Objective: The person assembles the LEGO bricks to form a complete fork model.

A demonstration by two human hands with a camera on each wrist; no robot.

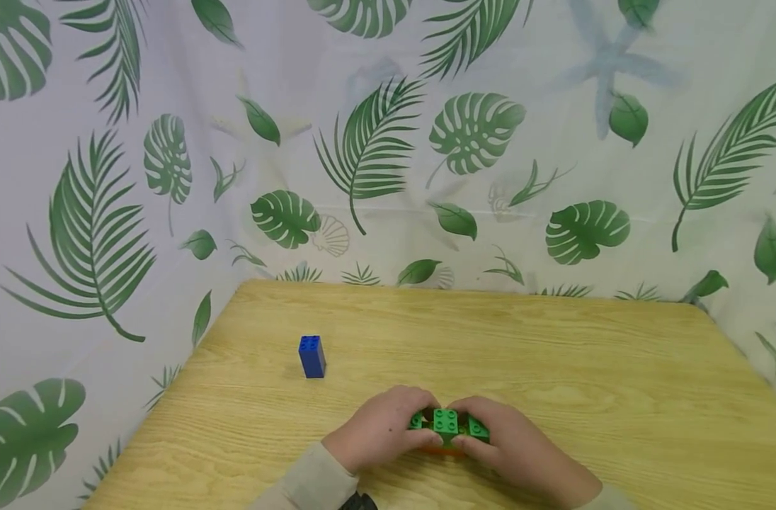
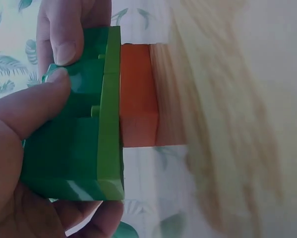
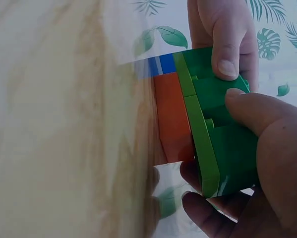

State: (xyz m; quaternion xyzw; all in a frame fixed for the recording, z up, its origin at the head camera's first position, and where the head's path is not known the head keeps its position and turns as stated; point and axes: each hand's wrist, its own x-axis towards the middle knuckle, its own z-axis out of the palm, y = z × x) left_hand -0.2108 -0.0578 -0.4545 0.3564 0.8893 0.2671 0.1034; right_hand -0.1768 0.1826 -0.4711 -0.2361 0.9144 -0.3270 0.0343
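Note:
Both hands hold one block build near the table's front. Its base is an orange block [image 2: 137,99] standing on the wood. Across that lie light green thin bricks [image 3: 202,141], overhanging the orange at the ends. On top sit three dark green bricks, the middle one [image 1: 446,419] with studs facing up. My left hand [image 1: 391,428] grips the left end of the build, its thumb on the near side. My right hand [image 1: 515,439] grips the right end, thumb likewise on the near side. Both thumb tips meet around the middle green brick. Fingers hide parts of the outer bricks.
A tall blue brick [image 1: 312,357] stands upright on the wooden table [image 1: 554,347], back and left of the hands. Behind and at the left side hangs a white cloth [image 1: 388,262] printed with green leaves.

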